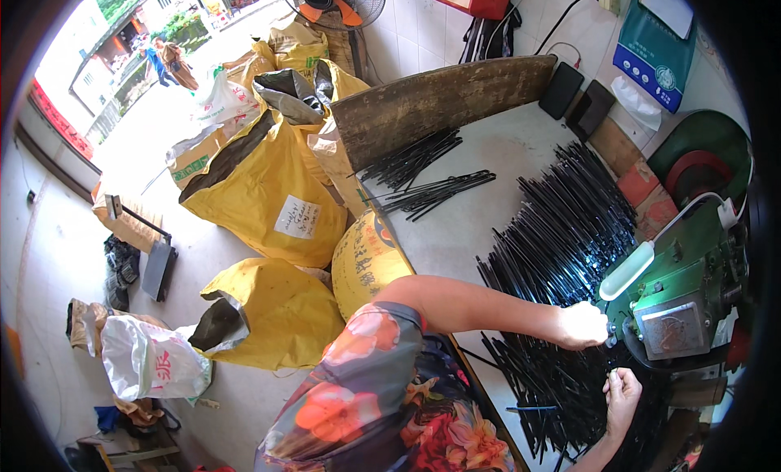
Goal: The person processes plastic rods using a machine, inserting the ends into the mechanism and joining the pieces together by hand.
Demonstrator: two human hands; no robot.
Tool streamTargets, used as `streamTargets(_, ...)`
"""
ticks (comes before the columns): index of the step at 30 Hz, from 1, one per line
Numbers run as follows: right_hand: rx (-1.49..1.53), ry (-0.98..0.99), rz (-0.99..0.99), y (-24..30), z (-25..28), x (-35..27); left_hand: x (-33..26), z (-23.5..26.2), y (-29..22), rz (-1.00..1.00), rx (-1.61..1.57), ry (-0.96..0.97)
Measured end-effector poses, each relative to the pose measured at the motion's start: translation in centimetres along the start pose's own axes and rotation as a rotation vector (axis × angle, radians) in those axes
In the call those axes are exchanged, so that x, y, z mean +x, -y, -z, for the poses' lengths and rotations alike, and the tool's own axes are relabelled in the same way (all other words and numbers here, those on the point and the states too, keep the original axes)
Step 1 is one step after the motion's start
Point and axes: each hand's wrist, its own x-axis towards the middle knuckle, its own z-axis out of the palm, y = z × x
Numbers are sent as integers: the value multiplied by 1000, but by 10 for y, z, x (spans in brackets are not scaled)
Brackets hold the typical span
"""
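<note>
"What have the hands got?"

"The left hand is curled up against the green machine, washed out by glare; I can't tell what it grips. The right hand has thumb and fingertips drawn together, but I can't make out whether anything sits between."

"And the black rods?"

"A dense row just beyond the left hand, plus a looser heap beneath that forearm and beside the right hand."

"Any room?"

"Bare tabletop left of the row. A wooden board walls the far side; the machine crowds the right."

"Their look?"

"Thin, straight, glossy, glinting bluish near the lamp."
</note>
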Motion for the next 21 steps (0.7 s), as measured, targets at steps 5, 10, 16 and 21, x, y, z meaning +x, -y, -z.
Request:
streamTargets(5,14,-8,-58,-11,17,-11,3,-6,0,53,13,52)
streamTargets(10,76,-65,-103,-8,9,-14,3,14,-25,-38,165,-225)
streamTargets(16,123,-15,-100,13,-17,-16,6,17,-46,-153,150,-203)
streamTargets(21,222,7,-92,20,-28,-12,4,20,-46,-41,-63,31)
